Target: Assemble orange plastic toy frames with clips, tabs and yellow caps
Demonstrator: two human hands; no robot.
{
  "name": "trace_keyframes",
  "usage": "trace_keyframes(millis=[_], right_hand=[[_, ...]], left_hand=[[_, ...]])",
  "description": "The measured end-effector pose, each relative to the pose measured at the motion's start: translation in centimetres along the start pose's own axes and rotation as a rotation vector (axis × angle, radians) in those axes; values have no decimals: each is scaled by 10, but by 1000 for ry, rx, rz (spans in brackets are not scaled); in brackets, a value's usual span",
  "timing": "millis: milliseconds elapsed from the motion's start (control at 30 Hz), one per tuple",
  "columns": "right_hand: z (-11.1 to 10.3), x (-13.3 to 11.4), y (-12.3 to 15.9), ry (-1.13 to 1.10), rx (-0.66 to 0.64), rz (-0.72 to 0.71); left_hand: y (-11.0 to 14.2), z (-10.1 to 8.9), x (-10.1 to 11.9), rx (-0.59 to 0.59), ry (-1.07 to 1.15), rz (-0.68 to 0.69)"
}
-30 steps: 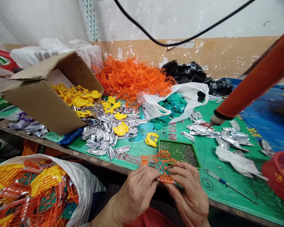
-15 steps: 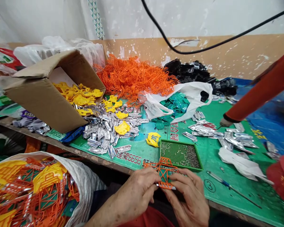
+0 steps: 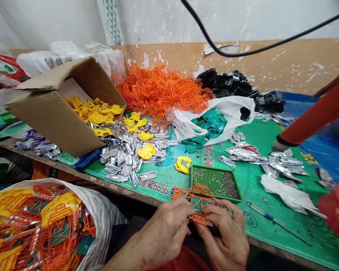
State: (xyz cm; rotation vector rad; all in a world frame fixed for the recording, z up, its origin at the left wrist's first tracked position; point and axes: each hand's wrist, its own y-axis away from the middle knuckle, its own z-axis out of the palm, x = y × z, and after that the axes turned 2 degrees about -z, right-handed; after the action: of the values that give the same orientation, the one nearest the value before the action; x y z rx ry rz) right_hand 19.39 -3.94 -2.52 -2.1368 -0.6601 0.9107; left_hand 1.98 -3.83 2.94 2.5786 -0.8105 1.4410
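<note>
The left hand (image 3: 165, 231) and the right hand (image 3: 224, 235) are both gripping an orange plastic lattice frame (image 3: 196, 201), held just in front of a green tray (image 3: 203, 180) with small metal pieces (image 3: 228, 186) inside it. A white sack (image 3: 107, 214) near them is full of orange and yellow parts (image 3: 45, 229), and a cardboard box (image 3: 53, 124) holds yellow pieces (image 3: 93, 114).
</note>
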Motion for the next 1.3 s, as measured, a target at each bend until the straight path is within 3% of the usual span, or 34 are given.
trace_keyframes(millis=[167,433,1067,1300], right_hand=[[-2,4,-3,-36,-2,-41],[-9,20,-9,-152,-45,-107],[-8,24,0,-179,16,9],[-9,25,4,-212,29,21]], left_hand=[[-1,0,4,74,13,8],[0,5,9,69,-36,3],[-1,16,10,127,-88,-140],[-1,13,13,114,-29,-43]])
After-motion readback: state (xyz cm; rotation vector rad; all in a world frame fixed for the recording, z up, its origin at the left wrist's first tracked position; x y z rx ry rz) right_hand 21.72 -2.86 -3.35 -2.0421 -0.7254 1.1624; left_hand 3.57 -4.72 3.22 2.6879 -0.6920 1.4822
